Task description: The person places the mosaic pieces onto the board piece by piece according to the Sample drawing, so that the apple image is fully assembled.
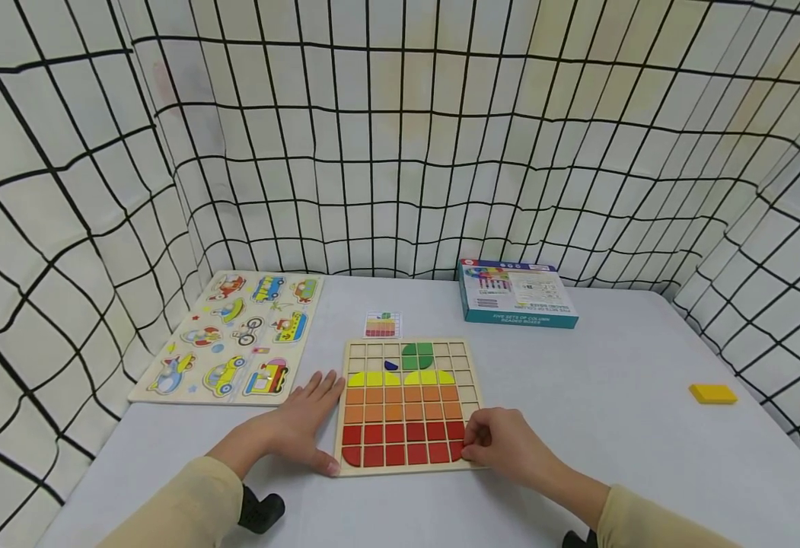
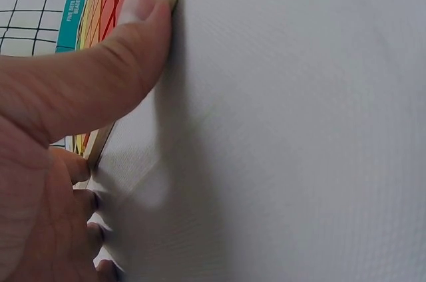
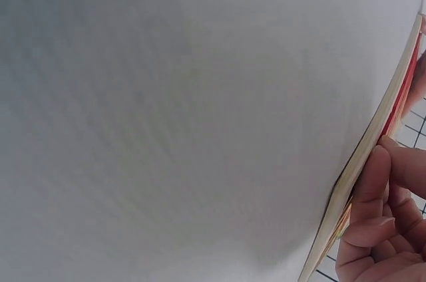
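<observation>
In the head view, a wooden grid board [image 1: 408, 470] holds red [image 1: 394, 434], orange [image 1: 394, 403], yellow [image 1: 375, 378] and green [image 1: 418, 356] tiles, with a small dark blue piece [image 1: 391, 365] tilted near the top. My left hand [image 1: 307, 426] lies spread along the board's left edge; its thumb [image 2: 143, 16] touches the lower left corner in the left wrist view. At the lower right corner my right hand [image 1: 509, 445] has curled fingers. Thumb and index finger [image 3: 379, 162] pinch at the corner red tile [image 1: 456, 450], mostly covered by the fingertips.
A small pattern card [image 1: 382, 325] lies behind the board. At the left is a wooden vehicle puzzle [image 1: 194, 365]; a teal box [image 1: 519, 295] sits at the back. A yellow block [image 1: 712, 393] lies far right. Black netting [image 1: 386, 160] surrounds the white table [image 1: 612, 365].
</observation>
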`<state>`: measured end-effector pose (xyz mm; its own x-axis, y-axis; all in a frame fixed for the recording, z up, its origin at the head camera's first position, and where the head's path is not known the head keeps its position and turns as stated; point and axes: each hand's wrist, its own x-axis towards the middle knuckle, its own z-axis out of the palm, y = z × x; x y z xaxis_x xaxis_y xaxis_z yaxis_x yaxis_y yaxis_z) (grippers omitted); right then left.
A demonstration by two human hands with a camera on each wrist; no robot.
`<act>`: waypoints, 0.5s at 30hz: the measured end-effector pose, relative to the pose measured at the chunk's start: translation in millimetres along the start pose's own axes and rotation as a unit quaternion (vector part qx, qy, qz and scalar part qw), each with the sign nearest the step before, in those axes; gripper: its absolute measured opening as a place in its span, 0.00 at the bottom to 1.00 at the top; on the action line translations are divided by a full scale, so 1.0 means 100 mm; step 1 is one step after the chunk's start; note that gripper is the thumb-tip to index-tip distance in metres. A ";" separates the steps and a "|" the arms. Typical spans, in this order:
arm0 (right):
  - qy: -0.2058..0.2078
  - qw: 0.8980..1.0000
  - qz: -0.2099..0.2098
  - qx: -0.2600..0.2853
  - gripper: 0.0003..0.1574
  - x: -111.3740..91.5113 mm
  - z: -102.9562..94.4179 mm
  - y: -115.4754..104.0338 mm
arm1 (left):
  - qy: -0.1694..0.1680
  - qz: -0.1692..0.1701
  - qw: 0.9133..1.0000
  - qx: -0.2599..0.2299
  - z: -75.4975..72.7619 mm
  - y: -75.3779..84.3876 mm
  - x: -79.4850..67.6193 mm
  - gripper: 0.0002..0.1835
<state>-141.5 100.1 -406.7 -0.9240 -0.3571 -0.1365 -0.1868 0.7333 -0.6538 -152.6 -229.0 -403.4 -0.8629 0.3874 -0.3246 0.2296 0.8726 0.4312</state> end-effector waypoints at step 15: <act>0.045 0.998 -0.002 -0.037 0.02 -0.01 -0.63 0.50 | -0.011 0.001 1.000 0.007 -0.02 0.00 0.03 0.68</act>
<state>-171.1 173.4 -391.9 -0.9487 -0.3094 -0.0645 -0.2120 0.7743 -0.5962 -156.0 -228.0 -402.7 -0.8525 0.3948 -0.3426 0.2367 0.8760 0.4203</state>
